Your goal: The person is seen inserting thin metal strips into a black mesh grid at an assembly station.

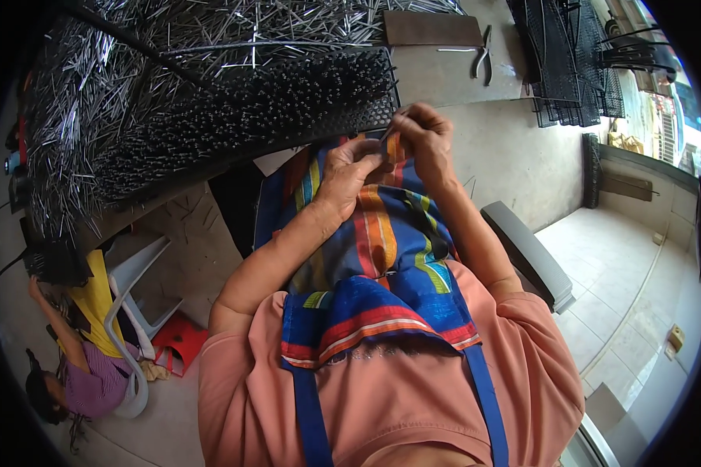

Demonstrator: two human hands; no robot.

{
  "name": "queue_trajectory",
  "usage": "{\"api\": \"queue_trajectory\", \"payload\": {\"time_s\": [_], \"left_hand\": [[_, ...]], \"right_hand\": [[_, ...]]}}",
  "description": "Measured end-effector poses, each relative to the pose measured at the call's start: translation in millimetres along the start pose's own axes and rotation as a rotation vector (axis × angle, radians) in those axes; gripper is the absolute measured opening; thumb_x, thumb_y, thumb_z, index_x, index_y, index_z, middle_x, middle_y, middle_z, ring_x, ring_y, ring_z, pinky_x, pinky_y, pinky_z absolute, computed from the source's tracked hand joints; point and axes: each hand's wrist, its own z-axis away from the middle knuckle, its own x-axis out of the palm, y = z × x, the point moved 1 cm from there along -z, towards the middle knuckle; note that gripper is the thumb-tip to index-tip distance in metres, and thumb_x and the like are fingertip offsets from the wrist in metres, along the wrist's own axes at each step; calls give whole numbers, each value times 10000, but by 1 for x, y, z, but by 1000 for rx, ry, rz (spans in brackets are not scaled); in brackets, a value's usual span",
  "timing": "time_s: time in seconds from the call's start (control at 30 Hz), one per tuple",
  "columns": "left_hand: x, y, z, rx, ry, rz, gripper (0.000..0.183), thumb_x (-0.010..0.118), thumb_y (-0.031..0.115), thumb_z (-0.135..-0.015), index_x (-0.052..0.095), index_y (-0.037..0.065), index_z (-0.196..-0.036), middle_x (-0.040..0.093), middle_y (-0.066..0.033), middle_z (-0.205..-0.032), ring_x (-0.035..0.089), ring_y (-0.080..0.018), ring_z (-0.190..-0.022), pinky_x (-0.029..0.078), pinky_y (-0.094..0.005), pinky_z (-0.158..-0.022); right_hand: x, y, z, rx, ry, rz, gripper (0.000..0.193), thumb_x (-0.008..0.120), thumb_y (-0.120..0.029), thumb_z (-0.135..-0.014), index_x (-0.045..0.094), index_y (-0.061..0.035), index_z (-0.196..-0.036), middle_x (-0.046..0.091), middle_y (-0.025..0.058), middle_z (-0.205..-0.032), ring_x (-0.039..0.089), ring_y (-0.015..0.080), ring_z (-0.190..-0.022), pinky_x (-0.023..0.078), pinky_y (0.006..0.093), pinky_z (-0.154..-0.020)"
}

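Slim piece (385, 135) pinched

The right hand's (428, 138) fingers clamped it just beside the left hand (349, 173), whose grip couldn't be told; a rod-filled rack (375, 113) stood beyond the fingers. The blurred piece seemed light and stiff, best held near one end.

between the bare left hand (344, 177) and bare right hand (426, 140), one thin grey piece (386, 135) (blurred) is unidentifiable.

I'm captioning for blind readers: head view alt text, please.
A left hand and a right hand work close together over a striped apron, before a perforated panel mostly covered with dark rods; loose metal pieces and pliers lie beyond.
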Motion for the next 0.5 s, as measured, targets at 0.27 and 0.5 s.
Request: {"api": "queue_trajectory", "payload": {"time_s": [0.27,0.5], "left_hand": [[-14,-9,1,-121,86,-6,181,620,124,-918,615,38,-1078,706,-101,-957,695,-202,-824,548,-325,-749],[-26,-9,8,-15,22,20,202,618,99,-888,622,17,-1073,695,-124,-934,691,-200,-782,557,-325,-732]], "right_hand": [[-16,-9,-46,-735,266,393,41,689,14,-831,682,4,-870,656,16,-746,529,77,-617,437,254,-560],[-15,5,-34,-658,162,1083,146,632,-95,-875,686,-80,-1009,613,134,-862,608,337,-747,469,395,-635]]}}
